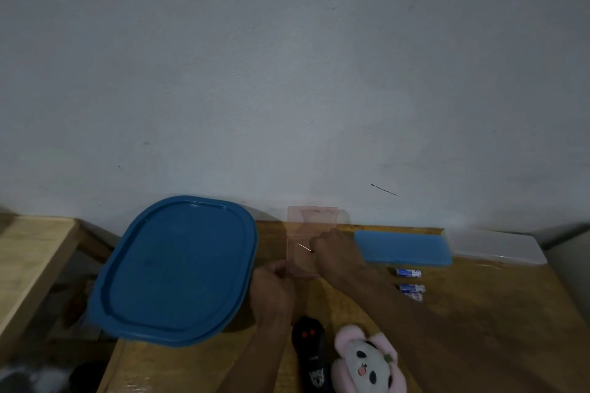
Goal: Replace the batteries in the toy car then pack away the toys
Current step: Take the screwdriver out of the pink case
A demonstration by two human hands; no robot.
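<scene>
Clear pinkish case (311,234), upright at desk (479,313) centre by the wall: left hand (273,289) grips its lower left corner, right hand (335,254) pinches a thin metal tool (305,247) against its front. Three batteries (410,284) lie just right. Black remote (311,352) and pink plush toy (367,360) at near edge. Blue lidded container (175,268) left; blue box (404,247) right

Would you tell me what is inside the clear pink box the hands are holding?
The right hand reaches into the clear pink box, pinching a thin metal pin. The hand hides anything else.
</scene>
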